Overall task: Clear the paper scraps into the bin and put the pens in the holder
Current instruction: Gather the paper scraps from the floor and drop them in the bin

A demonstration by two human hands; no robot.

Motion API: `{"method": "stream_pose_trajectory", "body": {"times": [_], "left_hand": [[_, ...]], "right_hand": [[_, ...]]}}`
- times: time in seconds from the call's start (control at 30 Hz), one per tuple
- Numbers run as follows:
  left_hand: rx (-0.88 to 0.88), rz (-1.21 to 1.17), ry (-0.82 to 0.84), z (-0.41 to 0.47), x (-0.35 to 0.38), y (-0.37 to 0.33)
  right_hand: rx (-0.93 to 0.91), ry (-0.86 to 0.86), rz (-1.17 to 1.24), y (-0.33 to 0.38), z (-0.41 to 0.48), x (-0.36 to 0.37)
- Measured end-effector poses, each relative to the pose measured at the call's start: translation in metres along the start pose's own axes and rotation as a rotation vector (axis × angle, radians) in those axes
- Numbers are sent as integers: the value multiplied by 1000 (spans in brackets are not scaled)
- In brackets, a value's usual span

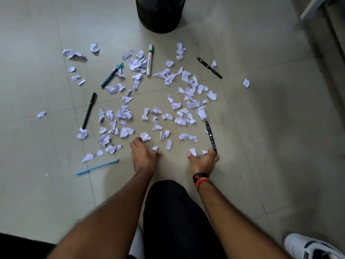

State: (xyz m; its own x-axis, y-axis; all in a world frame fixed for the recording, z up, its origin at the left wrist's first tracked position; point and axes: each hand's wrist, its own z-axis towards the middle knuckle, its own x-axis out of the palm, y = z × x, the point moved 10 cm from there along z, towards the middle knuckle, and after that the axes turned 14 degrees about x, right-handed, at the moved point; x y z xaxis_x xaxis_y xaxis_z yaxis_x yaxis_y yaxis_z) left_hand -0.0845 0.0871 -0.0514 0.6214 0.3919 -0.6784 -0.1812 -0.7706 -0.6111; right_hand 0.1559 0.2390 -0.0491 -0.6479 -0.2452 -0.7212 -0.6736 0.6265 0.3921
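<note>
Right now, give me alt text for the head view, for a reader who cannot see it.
A person's left hand and right hand reach down to a tiled floor strewn with torn paper scraps. Six pens and markers lie among the scraps, and a black bin stands beyond them.

Bare forearms (115,212); black-orange watch (200,179) on right wrist; dark trousers (177,221); white shoe (308,247), dark markings.

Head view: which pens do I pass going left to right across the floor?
Black pen → teal marker → white marker → far black pen. Left out: the blue pen, which spans under the first two, and the dark pen by the right hand, which overlaps the far one.
</note>
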Motion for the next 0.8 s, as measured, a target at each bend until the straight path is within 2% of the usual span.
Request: {"method": "stream_pose_trajectory", "body": {"times": [0.13,0.23,0.3,0.4,0.5,0.7,0.8], "left_hand": [[-8,-118,-13,28,6,-16],[-24,-182,27,44,11,-28],[-12,-173,16,44,8,-30],[44,18,-86,31,-11,-31],[210,311,-94,21,-10,-45],[569,595,313,29,51,-67],[521,591,333,41,57,-58]], "right_hand": [[-136,110,37,47,-15,40],[-157,193,66,70,-23,54],[-137,96,116,71,-18,34],[-142,-71,55,63,-5,-3],[-189,-86,-92,62,4,-8],[-196,-37,-215,67,12,10],[-183,-65,-242,69,16,10]]}}
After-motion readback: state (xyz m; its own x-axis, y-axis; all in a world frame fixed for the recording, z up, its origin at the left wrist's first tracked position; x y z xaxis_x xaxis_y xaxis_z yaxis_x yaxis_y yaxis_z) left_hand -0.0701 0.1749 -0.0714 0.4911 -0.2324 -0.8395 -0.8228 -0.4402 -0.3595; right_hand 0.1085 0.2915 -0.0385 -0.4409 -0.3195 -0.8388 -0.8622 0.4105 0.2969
